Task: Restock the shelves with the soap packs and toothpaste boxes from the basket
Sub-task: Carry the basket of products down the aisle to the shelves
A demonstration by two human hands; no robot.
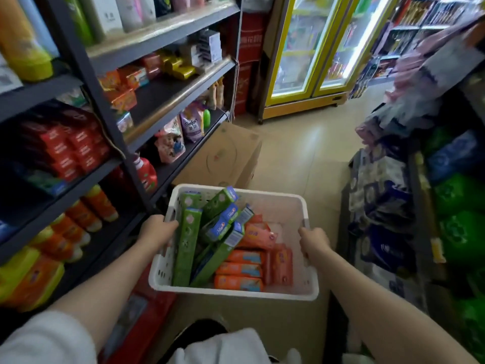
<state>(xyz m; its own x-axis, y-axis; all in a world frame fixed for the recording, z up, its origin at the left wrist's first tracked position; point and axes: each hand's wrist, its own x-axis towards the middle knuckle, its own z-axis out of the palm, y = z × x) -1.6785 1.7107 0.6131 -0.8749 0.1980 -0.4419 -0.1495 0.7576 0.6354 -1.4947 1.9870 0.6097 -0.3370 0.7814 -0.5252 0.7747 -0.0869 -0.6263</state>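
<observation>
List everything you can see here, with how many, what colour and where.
basket: one, white, held over the aisle floor
toothpaste boxes: several, green, left side of basket
soap packs: several, orange, right side of basket
shelves: one dark rack, on the left
soap on shelf: several packs, orange, middle shelf
red boxes: a stack, left shelf
cardboard box: one, brown, floor beyond basket
fridge: one, yellow frame, aisle end
left hand: grips the basket's left rim
right hand: grips the basket's right rim
</observation>
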